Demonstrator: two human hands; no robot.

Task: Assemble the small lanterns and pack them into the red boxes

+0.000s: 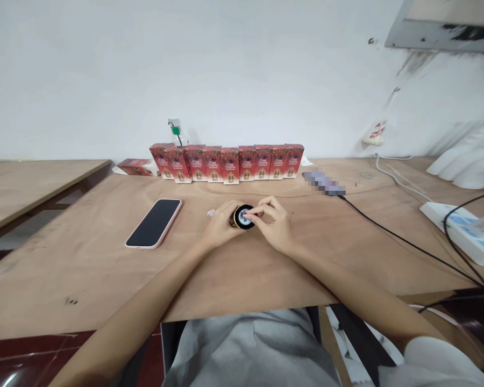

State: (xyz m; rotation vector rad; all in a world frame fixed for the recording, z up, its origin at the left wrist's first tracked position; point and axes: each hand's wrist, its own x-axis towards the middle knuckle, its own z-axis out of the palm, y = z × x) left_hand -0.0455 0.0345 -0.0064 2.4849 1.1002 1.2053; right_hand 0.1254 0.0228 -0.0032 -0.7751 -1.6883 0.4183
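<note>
My left hand (221, 224) is wrapped around a small black round object with a gold rim (237, 222), its pale, round end face turned up toward me. Over that face, the thumb and fingers of my right hand (275, 223) come together in a pinch. Whatever sits between those fingertips is too small to make out. A tiny white scrap (211, 213) lies beside my left hand. To the right of my right hand is a small thin brownish piece (292, 216), perhaps metal.
Several red printed boxes (230, 165) stand in a row at the back, another box (137, 166) lying at their left. A pink-edged phone (154, 223) lies left. On the right are a blurred-out device (325, 183) with a black cable (407, 239) and a white power strip (463, 231).
</note>
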